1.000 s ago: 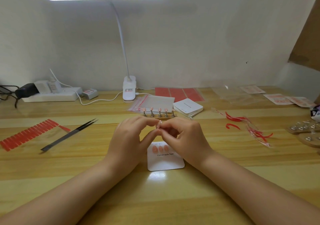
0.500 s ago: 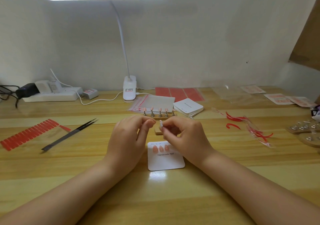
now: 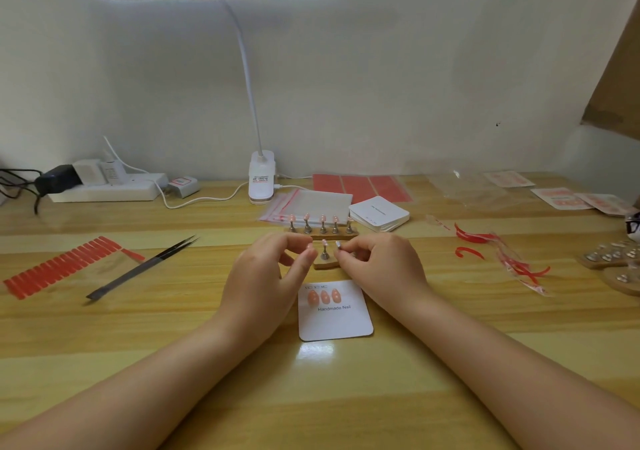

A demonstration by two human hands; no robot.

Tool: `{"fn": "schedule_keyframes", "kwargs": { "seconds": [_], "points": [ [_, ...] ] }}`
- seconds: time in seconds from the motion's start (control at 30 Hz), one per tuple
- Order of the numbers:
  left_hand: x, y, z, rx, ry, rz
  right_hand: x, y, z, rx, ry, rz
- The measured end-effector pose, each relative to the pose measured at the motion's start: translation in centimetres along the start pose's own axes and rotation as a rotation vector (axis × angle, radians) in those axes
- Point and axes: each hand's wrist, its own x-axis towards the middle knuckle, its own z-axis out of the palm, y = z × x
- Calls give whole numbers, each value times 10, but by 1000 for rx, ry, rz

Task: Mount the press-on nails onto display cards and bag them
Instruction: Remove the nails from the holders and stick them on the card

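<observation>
The card lay between both wrists, three nails mounted. The left hand seemingly pinched a nail, the right hand a small peg. The nail wanted aligning beside the third, then firm pressing.

Both hands, left and right, hover with fingers curled.

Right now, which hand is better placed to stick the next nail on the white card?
Left hand: its fingers pinch a small pink nail beside the white card. Right hand holds a small metal holder.
</observation>
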Motion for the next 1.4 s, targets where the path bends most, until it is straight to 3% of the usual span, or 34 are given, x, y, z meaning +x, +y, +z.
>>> {"fn": "schedule_keyframes", "kwargs": {
  "seconds": [0.47,0.53,0.63,0.8,1.4],
  "points": [
    [0,2,-1,12,-15,12,0,-6,-16,-159,-67,-60],
    [0,1,0,22,-16,20,3,-10,-28,-146,-200,-85],
    [1,1,-1,20,-18,24,9,-20,-49,-102,-531,-71],
    [1,-1,0,30,-37,12,10,-25,-57,-317,-896,-34],
    [2,-3,3,85,-79,-23,11,-17,-50,-262,-894,-27]
  ]
}}
